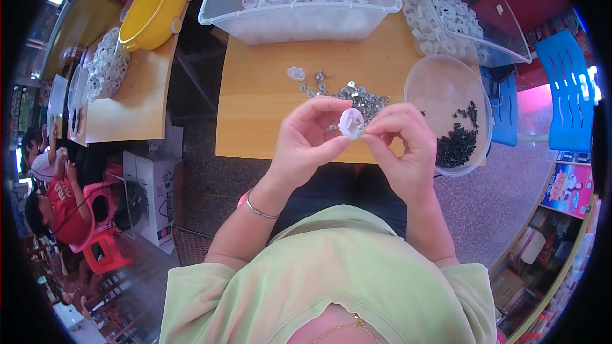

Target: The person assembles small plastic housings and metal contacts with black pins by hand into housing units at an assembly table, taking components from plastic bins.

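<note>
Between thumb and fingers, my left hand (310, 137) grips a small white plastic housing (350, 123) with a hollow round body. My right hand (405, 143) pinches a tiny piece at the housing's right edge; it looks metallic, but most of it is hidden by the fingertips. Both hands are raised over the near edge of the wooden table (255, 114). Just beyond them lies a loose pile of small metal parts (364, 100). Another white plastic housing (296, 73) rests on the table to the left of that pile.
A translucent tub (299, 16) of white housings stands at the back. A clear bin (475, 41) of similar pieces is at back right. A round tray (421, 79) holds small black parts (456, 146). A yellow basin (150, 13) sits on the left table; people sit far left.
</note>
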The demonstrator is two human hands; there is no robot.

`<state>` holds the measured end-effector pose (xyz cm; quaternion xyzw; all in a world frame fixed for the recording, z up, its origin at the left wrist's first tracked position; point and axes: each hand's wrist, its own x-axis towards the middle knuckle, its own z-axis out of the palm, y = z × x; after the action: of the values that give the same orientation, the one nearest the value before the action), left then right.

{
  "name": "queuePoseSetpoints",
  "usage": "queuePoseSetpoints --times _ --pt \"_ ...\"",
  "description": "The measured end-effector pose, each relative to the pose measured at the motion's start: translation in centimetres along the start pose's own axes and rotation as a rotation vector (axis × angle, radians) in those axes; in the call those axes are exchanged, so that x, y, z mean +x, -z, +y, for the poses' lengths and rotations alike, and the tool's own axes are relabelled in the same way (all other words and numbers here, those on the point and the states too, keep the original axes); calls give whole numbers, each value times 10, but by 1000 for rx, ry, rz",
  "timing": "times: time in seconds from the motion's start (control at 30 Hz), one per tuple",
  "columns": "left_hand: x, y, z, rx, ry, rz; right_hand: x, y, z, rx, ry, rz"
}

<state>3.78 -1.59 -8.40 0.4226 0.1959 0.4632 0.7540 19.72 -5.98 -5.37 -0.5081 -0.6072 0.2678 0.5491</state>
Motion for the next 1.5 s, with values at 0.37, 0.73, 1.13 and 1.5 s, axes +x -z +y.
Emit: queuePoseSetpoints --times 0.37,0.73,1.13,1.5 --pt "-1 -1 -4 58 -129 -83 -4 -3 1 -127 72 -4" --pt "-1 -1 -6 110 -182 -114 -6 1 5 -69 100 -35" --pt "1 -6 -7 220 -269 -130 -7 1 5 -48 -25 -5" --pt "-2 -7 -12 400 -373 -73 -7 -1 3 -10 -101 0"
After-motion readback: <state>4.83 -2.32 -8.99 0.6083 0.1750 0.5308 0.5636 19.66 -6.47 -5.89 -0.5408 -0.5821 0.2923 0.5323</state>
